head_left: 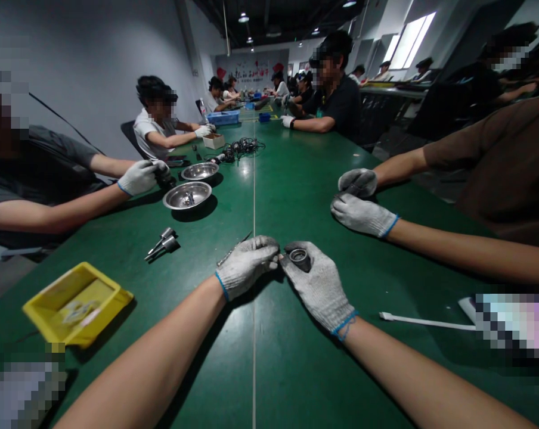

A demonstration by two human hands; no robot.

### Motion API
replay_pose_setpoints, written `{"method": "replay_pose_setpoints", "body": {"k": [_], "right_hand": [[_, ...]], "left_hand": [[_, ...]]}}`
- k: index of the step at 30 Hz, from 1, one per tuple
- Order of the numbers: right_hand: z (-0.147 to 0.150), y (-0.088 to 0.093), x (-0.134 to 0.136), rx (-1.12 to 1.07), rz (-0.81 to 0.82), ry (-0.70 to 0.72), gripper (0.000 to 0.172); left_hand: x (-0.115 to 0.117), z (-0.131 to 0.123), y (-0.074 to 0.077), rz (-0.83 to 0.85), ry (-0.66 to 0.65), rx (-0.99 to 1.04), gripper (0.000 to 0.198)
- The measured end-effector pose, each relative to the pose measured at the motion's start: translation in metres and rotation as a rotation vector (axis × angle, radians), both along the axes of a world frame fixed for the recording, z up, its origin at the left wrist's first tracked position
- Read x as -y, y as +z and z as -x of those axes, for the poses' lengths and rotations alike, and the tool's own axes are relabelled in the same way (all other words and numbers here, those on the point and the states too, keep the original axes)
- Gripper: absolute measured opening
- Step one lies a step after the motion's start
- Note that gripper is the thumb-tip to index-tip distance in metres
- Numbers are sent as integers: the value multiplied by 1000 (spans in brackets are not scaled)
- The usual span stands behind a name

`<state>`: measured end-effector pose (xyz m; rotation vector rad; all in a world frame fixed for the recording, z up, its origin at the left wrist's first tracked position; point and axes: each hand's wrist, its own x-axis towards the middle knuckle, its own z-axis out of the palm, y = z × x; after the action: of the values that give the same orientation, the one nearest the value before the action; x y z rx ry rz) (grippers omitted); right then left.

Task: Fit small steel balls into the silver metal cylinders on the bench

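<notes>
My right hand (318,283), in a white knitted glove with a blue cuff, is closed around a dark cylindrical part (300,258) with a round open end facing up. Just left of it, my left hand (247,266) is gloved too. Its thumb and fingers are pinched together, and whatever lies between them is hidden or too small to make out. The fingertips of both hands nearly meet above the green table (225,369). A thin metal rod-like tool (228,255) lies behind my left hand, partly covered by it.
Left of my hands lie two metal parts with shafts (163,244) and a yellow bin (79,336) with small pieces. Steel bowls (175,205) stand farther off, before a tangle of black cables (240,150). Co-workers' gloved hands (363,214) work at both sides. A white cable (426,322) lies right.
</notes>
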<state>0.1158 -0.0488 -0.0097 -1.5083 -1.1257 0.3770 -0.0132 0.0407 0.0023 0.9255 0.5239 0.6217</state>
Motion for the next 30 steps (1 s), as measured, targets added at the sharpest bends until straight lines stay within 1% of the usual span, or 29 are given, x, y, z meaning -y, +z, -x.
{"method": "replay_pose_setpoints", "body": {"k": [5,15,30], "right_hand": [[-1,-1,0,14,2,3,29],[-2,0,0,-2,6,21,29],[-1,-1,0,-1,14,19,27]], "left_hand": [[0,0,0,17,12,5,33],[-1,0,-2,28,24,-13,30],[0,0,-1,-26,23,-46,31]]}}
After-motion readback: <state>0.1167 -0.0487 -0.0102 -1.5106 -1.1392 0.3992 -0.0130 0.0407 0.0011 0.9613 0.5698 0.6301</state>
